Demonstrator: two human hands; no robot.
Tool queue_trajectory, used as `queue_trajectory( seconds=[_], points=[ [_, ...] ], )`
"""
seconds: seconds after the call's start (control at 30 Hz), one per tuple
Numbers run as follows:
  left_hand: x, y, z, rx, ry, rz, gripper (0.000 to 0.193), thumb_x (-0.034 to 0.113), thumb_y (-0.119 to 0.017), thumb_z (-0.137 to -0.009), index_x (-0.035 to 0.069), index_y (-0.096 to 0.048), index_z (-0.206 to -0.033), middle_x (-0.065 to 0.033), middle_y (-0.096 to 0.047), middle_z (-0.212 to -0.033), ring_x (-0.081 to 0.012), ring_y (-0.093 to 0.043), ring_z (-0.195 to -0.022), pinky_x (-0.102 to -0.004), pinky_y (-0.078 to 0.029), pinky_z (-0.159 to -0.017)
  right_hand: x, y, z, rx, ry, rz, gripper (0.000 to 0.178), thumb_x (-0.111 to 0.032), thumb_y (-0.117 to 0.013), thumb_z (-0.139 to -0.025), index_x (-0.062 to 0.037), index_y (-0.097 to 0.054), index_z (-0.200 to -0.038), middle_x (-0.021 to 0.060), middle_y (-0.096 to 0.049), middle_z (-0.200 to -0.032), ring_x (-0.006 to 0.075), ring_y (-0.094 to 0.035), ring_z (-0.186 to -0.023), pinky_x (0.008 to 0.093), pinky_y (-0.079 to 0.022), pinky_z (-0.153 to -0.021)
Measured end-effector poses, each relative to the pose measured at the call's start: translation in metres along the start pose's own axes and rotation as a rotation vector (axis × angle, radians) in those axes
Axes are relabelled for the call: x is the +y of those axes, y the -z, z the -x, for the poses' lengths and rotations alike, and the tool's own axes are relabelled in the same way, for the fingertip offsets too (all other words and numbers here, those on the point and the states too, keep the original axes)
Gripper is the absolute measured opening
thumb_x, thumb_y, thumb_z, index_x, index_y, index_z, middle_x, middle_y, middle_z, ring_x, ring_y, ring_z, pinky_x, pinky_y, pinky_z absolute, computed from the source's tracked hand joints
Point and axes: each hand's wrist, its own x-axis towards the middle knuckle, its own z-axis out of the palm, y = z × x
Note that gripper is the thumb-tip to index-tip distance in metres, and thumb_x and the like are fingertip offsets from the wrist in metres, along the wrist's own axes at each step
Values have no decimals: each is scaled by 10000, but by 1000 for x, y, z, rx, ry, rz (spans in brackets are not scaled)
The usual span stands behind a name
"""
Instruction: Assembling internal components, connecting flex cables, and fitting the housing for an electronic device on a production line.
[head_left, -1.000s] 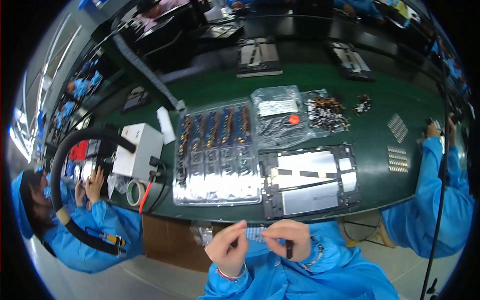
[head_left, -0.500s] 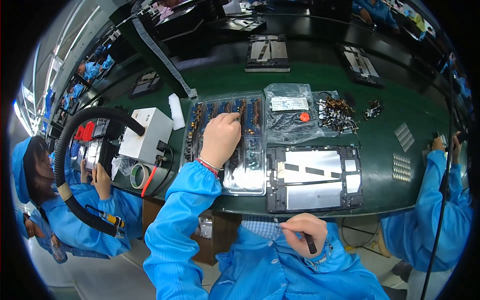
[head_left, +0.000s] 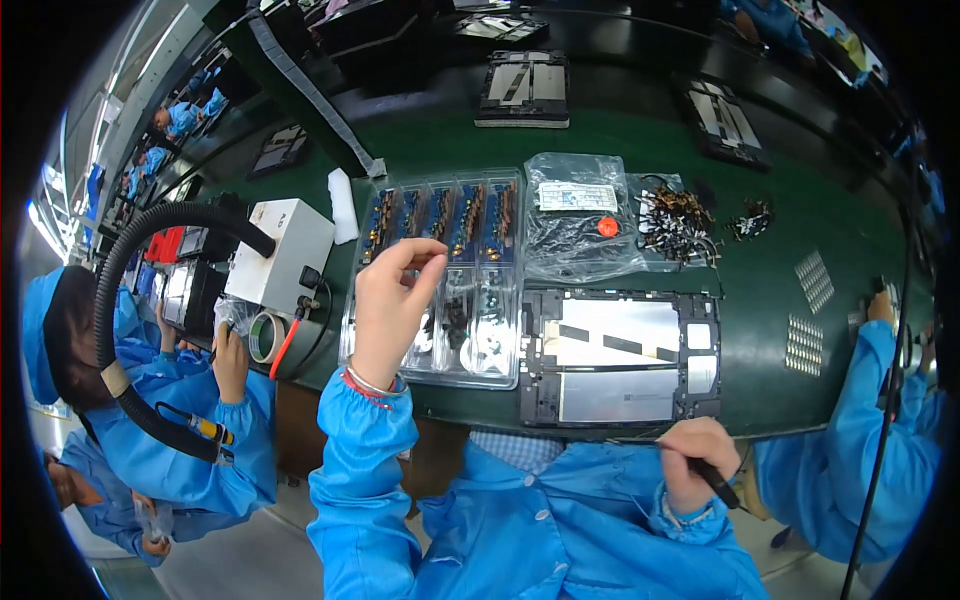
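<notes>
My left hand (head_left: 392,308) is raised over the clear plastic tray (head_left: 518,345), thumb and forefinger pinched together. Whatever is between those fingertips is too small to make out. Rows of small blue-and-copper circuit boards (head_left: 467,222) fill the tray's far compartments. By the near table edge, my right hand (head_left: 700,458) is closed around a slim black-handled tool (head_left: 714,484) with a thin tip pointing left; its exact kind is unclear. Just beyond that hand lies a tablet-like device frame (head_left: 535,385) with silver panels and black strips, flat on the green table.
Clear plastic bags (head_left: 575,250), a pile of small dark cable parts (head_left: 672,222) and silver strip pieces (head_left: 804,346) lie around the device. To the left stand a white box (head_left: 285,255) with a black hose (head_left: 112,290) and a tape roll (head_left: 266,337). Co-workers sit both sides.
My left hand has drawn back from the circuit boards toward the left and nearer me, still pinched. My right hand has moved right with the tool, whose thin tip now shows.
</notes>
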Motion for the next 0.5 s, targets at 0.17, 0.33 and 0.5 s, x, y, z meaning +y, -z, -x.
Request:
queue_trajectory(
  seconds=[0.17, 0.33, 0.5],
  points=[
    [-6, -11, 9, -150, 253, 591, 194, 129, -553, -860, 0, -596, -998, -62, -642, -897, -95, -582, -766, -204, -446, -613, 6, 10, 8, 98, -3, -9, 126, 27, -633, -673, -26, -635, -787, 102, -623, -712, 168, -593, -608, 243, -472, -555],
    [0, -9, 16, -171, 522, 1155, 333, 155, -486, -894, -33, -493, -1169, -140, -589, -1088, -136, -603, -875, -191, -499, -623, 6, 5, 16, -6, -26, -31, 141, 41, -629, -678, -30, -638, -799, 104, -624, -721, 156, -591, -598, 228, -465, -534],
    [6, -8, 25, -113, 556, 1109, 338, 76, -528, -863, -26, -481, -1182, -151, -564, -1136, -154, -601, -935, -178, -509, -621, 6, -1, 14, -71, -2, -80, 168, 56, -638, -661, -28, -642, -807, 104, -622, -717, 160, -594, -593, 227, -460, -515]
  ],
)
